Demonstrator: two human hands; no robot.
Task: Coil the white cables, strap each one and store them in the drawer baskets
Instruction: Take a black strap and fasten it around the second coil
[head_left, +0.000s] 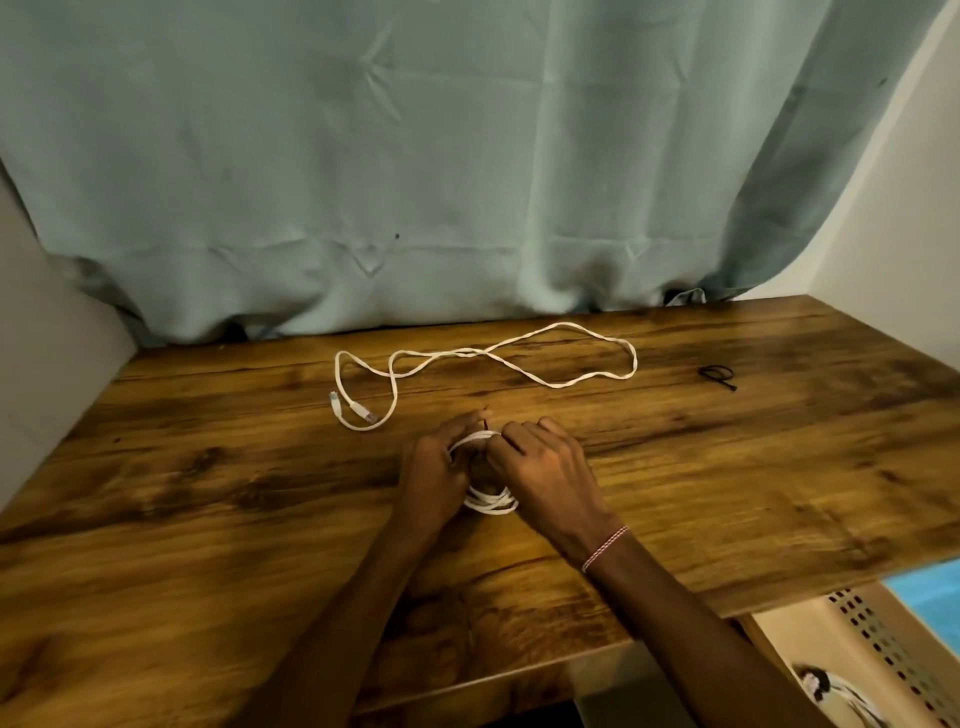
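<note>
Both my hands meet over a coiled white cable (492, 502) on the wooden table (208, 467). My left hand (435, 467) grips the coil's left side. My right hand (545, 473) pinches its top, where a thin dark strap seems to show between the fingers. Most of the coil is hidden under my hands. A second white cable (488, 358) lies loose and uncoiled farther back, its two plugs at the left end. A small black strap (717, 375) lies on the table at the back right.
A grey-green curtain (415, 156) hangs behind the table. At the lower right, below the table's edge, a beige perforated drawer basket (862, 639) stands open with a strapped white cable (836, 691) in it. White walls flank both sides.
</note>
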